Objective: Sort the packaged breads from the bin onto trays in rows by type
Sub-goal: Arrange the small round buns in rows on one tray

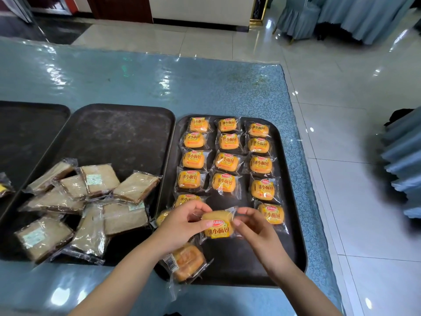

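Both hands hold one yellow packaged bun (219, 225) just above the right dark tray (293, 247). My left hand (182, 221) pinches its left wrapper end and my right hand (255, 229) pinches its right end. On that tray lie three rows of several yellow buns (225, 161). Another yellow bun (186, 262) lies face down at the tray's near left corner, partly under my left wrist. A loose pile of several brown sliced-bread packs (91, 201) covers the near part of the middle tray (118, 133).
A third dark tray (27, 128) sits at the far left with a yellow pack's corner (3, 188) at the frame edge. The trays rest on a blue plastic-covered table (159, 83). Its right edge drops to a tiled floor; blue draped furniture (401, 160) stands right.
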Tool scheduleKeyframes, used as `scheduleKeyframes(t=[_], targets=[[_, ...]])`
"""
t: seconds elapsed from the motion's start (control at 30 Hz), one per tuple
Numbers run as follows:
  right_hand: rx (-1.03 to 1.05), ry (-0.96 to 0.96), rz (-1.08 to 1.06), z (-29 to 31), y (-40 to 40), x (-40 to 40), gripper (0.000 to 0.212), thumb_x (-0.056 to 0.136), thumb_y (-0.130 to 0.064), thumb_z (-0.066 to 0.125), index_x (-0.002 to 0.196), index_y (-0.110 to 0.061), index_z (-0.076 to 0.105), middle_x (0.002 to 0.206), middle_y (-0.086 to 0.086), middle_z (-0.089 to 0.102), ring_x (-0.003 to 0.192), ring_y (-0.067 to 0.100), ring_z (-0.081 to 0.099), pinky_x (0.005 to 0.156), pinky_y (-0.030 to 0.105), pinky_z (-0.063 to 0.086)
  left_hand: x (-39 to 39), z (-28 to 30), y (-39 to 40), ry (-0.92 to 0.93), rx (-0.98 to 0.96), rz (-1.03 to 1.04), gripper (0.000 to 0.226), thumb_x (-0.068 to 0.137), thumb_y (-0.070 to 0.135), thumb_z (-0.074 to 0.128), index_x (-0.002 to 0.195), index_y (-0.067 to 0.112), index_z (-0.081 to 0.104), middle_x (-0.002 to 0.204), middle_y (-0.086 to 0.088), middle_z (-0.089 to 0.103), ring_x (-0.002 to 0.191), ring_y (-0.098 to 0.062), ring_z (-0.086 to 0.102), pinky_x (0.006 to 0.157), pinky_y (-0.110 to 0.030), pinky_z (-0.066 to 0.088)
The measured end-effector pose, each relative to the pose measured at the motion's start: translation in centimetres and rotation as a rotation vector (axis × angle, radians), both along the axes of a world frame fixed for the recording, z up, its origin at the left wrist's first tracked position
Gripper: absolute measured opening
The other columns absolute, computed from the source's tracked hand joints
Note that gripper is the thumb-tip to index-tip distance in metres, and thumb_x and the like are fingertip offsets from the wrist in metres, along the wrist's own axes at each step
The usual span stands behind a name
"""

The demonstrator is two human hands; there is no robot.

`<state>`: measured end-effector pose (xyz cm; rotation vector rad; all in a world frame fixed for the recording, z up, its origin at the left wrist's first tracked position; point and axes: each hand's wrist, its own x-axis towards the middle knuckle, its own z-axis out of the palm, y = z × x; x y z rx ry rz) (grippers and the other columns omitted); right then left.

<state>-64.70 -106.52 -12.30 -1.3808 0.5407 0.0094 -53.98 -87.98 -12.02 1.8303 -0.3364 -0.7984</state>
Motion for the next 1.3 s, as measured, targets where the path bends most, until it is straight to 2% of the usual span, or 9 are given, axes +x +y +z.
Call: scheduleKeyframes(t=[0.23, 0.5, 0.67, 0.8, 0.87, 1.0, 1.1, 1.2, 1.3], targets=[[-0.13, 0.024, 0.13, -1.0, 0.2, -0.7, 0.018, 0.095, -0.02, 0.055, 0.097, -0.008, 0.069, 0.078, 0.007, 0.071, 0.07, 0.014, 0.064, 0.066, 0.022, 0.053, 0.2, -0.1, 0.1, 0.265, -0.032, 0.049, 0.023, 0.089, 0.019, 0.069, 0.11, 0.026, 0.067, 0.104, 0.0, 0.073, 0.101, -0.015, 0.068, 0.092, -0.036, 0.055], [-0.499, 0.205, -0.014, -3.3, 0.1, 0.3, 0.02, 0.1, -0.017, 0.047, 0.092, -0.013, 0.066, 0.08, -0.001, 0.069, 0.068, 0.006, 0.065, 0.058, 0.017, 0.052, 0.1, -1.5, -1.3, -0.162, 0.192, -0.041, 0.032, 0.094, 0.031, 0.06, 0.125, 0.029, 0.051, 0.112, 0.017, 0.061, 0.104, 0.004, 0.056, 0.087, -0.014, 0.046], [-0.634, 0.319, -0.008, -4.4, -1.4, 2.4, 0.022, 0.102, -0.015, 0.043, 0.093, -0.01, 0.063, 0.079, 0.004, 0.067, 0.063, 0.007, 0.062, 0.049, 0.013, 0.048, 0.9, -2.3, -0.5, -0.584, 0.363, -0.166, 0.036, 0.096, 0.03, 0.054, 0.131, 0.025, 0.049, 0.131, 0.013, 0.05, 0.124, -0.004, 0.043, 0.104, -0.022, 0.039], [-0.753, 0.356, 0.09, -5.0, -1.7, 3.6, 0.023, 0.1, -0.015, 0.044, 0.084, -0.011, 0.06, 0.069, -0.003, 0.059, 0.064, 0.018, 0.058, 0.046, 0.011, 0.036, 1.4, -3.2, 0.1, -0.699, 0.489, -0.269, 0.039, 0.096, 0.031, 0.05, 0.135, 0.026, 0.048, 0.143, 0.011, 0.04, 0.138, -0.008, 0.028, 0.116, -0.029, 0.023], [-0.833, 0.355, 0.145, -4.2, -1.7, 3.5, 0.014, 0.097, -0.016, 0.047, 0.1, -0.01, 0.06, 0.077, 0.0, 0.063, 0.07, 0.022, 0.061, 0.05, 0.017, 0.036, 1.3, -3.6, 0.4, -0.69, 0.513, -0.285, 0.04, 0.096, 0.032, 0.049, 0.136, 0.028, 0.047, 0.146, 0.011, 0.037, 0.14, -0.008, 0.025, 0.117, -0.031, 0.021], [-1.142, 0.204, 0.292, -2.9, -0.9, 2.0, 0.045, 0.095, -0.018, 0.05, 0.138, -0.009, 0.042, 0.116, 0.01, 0.063, 0.102, 0.028, 0.063, 0.072, 0.032, 0.047, 1.2, -4.0, 1.0, -0.705, 0.536, -0.29, 0.041, 0.097, 0.034, 0.048, 0.137, 0.029, 0.046, 0.148, 0.011, 0.034, 0.142, -0.008, 0.023, 0.119, -0.034, 0.021], [-1.306, 0.072, 0.465, -3.9, 0.7, 1.1, 0.054, 0.091, -0.02, 0.056, 0.143, -0.015, 0.042, 0.145, 0.007, 0.048, 0.13, 0.027, 0.049, 0.1, 0.036, 0.047, 1.0, -4.3, 1.2, -0.727, 0.541, -0.286, 0.042, 0.096, 0.033, 0.049, 0.138, 0.029, 0.047, 0.148, 0.011, 0.035, 0.143, -0.01, 0.023, 0.118, -0.034, 0.017], [-1.447, 0.045, 0.642, -6.5, 1.7, 0.7, 0.064, 0.086, -0.035, 0.06, 0.145, -0.018, 0.042, 0.151, 0.008, 0.041, 0.138, 0.029, 0.04, 0.106, 0.041, 0.043, 0.8, -4.3, 1.2, -0.76, 0.541, -0.289, 0.043, 0.095, 0.031, 0.052, 0.137, 0.028, 0.048, 0.148, 0.009, 0.038, 0.142, -0.012, 0.026, 0.118, -0.035, 0.018], [-1.496, 0.071, 0.708, -7.4, 1.8, 0.7, 0.063, 0.09, -0.044, 0.039, 0.148, -0.019, 0.036, 0.155, 0.009, 0.032, 0.144, 0.029, 0.028, 0.114, 0.044, 0.033, 0.8, -4.4, 1.3, -0.766, 0.566, -0.312, 0.045, 0.095, 0.033, 0.05, 0.14, 0.029, 0.044, 0.15, 0.01, 0.034, 0.143, -0.011, 0.022, 0.119, -0.036, 0.017]])
